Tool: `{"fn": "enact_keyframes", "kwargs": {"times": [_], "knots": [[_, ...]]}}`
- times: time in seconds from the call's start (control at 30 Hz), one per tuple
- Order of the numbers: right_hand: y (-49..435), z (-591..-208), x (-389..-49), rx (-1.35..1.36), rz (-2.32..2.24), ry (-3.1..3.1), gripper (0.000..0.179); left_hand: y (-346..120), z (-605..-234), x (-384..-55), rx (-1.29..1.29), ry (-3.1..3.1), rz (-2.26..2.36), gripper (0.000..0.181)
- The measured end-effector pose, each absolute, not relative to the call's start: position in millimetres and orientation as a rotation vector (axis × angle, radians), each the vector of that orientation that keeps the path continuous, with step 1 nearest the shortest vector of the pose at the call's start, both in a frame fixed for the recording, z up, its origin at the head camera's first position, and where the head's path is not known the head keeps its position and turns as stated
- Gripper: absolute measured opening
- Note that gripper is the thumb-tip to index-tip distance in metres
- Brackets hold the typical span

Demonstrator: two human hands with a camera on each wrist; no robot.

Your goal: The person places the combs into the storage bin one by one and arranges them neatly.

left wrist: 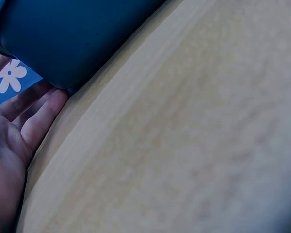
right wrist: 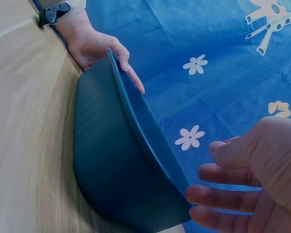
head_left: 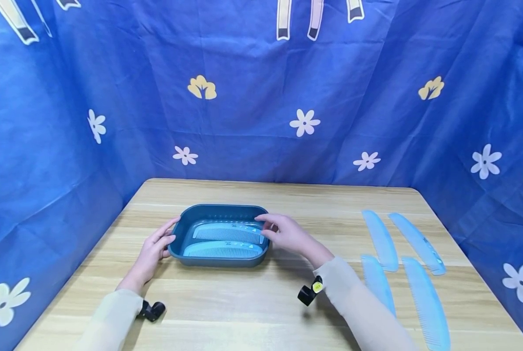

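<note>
A dark teal plastic basket [head_left: 219,262] stands on the table, with two light blue combs inside: the far comb [head_left: 228,233] and the near comb [head_left: 222,249], side by side, teeth towards the front. My left hand [head_left: 152,251] holds the basket's left end, thumb over the rim and fingers along the outer wall; the left wrist view shows fingertips by its lower corner. At the right end, my right hand [head_left: 287,234] hovers with loosely bent fingers right at the rim. Nothing sits between its thumb and fingers [right wrist: 223,199] in the right wrist view.
Several more blue combs lie on the right of the wooden table [head_left: 243,312], among them a back left comb [head_left: 380,240] and a front right comb [head_left: 427,302]. A blue patterned curtain [head_left: 252,117] surrounds the back and sides.
</note>
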State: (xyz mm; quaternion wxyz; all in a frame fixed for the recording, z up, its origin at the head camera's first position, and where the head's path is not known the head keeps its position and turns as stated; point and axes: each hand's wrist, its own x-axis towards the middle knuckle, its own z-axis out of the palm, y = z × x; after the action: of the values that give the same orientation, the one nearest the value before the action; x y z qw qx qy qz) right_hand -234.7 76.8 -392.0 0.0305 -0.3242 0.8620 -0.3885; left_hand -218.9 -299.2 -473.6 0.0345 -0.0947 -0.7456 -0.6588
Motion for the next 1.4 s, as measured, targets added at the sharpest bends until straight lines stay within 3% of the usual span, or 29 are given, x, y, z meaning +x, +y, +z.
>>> {"fn": "enact_keyframes", "kwargs": {"times": [0.73,1.4], "knots": [[115.0,-393.7,-222.5,-0.946,-1.171,2.717,0.038,-299.6,-474.2,-218.9,-0.272,-2.291,-2.024,0.048],[164.3,-404.9,-187.0,-0.862,-1.143,2.733,0.037,-297.5,-474.2,-221.4,-0.276,-2.294,-2.030,0.047]]}}
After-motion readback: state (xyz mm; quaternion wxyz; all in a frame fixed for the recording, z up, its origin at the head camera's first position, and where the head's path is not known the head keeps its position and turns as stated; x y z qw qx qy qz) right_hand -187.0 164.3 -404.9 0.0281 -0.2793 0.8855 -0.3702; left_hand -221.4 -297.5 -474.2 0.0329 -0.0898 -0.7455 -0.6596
